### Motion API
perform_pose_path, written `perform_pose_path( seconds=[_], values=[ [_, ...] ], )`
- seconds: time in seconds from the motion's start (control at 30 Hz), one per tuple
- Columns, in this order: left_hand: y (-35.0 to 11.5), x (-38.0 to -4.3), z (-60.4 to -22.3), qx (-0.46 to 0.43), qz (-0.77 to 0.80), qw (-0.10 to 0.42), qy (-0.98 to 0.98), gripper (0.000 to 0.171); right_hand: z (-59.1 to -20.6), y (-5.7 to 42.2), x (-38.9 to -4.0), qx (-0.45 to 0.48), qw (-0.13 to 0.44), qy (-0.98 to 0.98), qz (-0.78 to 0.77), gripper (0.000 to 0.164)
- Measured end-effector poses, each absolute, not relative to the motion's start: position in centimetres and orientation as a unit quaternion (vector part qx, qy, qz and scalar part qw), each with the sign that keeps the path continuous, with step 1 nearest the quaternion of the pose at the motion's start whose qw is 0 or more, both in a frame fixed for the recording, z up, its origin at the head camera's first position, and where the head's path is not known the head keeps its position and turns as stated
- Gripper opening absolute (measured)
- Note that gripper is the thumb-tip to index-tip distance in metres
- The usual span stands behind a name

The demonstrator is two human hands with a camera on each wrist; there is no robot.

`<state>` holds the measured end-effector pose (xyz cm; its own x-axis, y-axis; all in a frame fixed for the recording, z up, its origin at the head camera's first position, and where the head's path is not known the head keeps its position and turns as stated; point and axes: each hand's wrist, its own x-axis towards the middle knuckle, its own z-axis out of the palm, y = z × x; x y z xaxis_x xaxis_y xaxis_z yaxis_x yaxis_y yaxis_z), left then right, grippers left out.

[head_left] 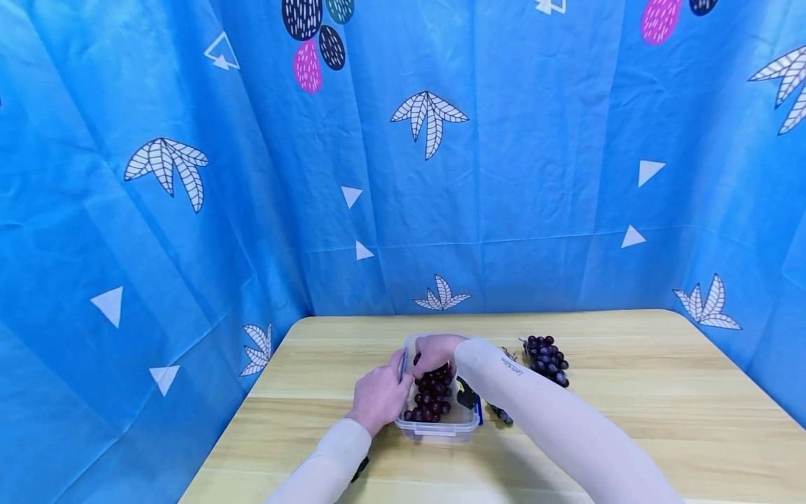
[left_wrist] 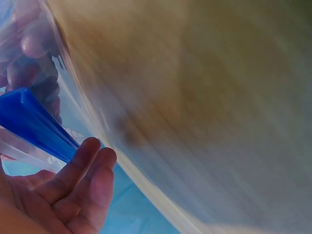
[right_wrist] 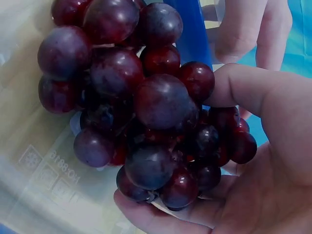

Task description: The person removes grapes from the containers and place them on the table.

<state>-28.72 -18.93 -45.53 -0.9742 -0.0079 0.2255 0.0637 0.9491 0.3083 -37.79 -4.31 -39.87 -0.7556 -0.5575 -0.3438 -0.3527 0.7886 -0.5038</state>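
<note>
A clear plastic container (head_left: 434, 428) with blue side clips stands on the table and holds a bunch of dark red grapes (head_left: 430, 404). My right hand (head_left: 434, 353) reaches into its far end. In the right wrist view, the thumb and fingers curl round one end of the bunch of grapes (right_wrist: 161, 102). My left hand (head_left: 380, 393) is at the container's left side, thumb near the rim. In the left wrist view its fingertips touch the blue clip (left_wrist: 36, 124), and the side wall lies between thumb and fingers. The right hand's fingertips are hidden in the head view.
Another bunch of dark grapes (head_left: 546, 360) lies on the wooden table (head_left: 636, 392) to the right. Further grapes (head_left: 501, 414) show partly from behind the right forearm, and a bare stem (head_left: 508, 354) lies near it. A blue patterned curtain (head_left: 535, 175) surrounds the table's back and sides.
</note>
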Motion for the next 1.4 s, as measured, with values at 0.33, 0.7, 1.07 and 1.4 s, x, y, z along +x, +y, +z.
perform_pose_path(
  seconds=[0.33,0.7,1.07,1.4],
  values=[
    [-19.0,-28.8,-45.7,-0.015,-0.155,0.116,-0.981,0.054,-39.9,-3.4,-37.5,-0.26,0.224,0.91,-0.232,0.07],
    [-18.8,-28.9,-45.6,-0.021,-0.145,0.112,-0.983,0.059,-39.4,-1.7,-36.8,-0.297,0.184,0.911,-0.218,0.046],
    [-18.9,-29.1,-45.0,-0.031,-0.126,0.108,-0.986,0.059,-38.6,-0.7,-36.5,-0.35,0.102,0.914,-0.179,0.043],
    [-19.2,-29.3,-44.9,-0.033,-0.115,0.113,-0.986,0.059,-36.9,0.2,-35.8,-0.352,0.092,0.911,-0.192,0.05]
  ],
)
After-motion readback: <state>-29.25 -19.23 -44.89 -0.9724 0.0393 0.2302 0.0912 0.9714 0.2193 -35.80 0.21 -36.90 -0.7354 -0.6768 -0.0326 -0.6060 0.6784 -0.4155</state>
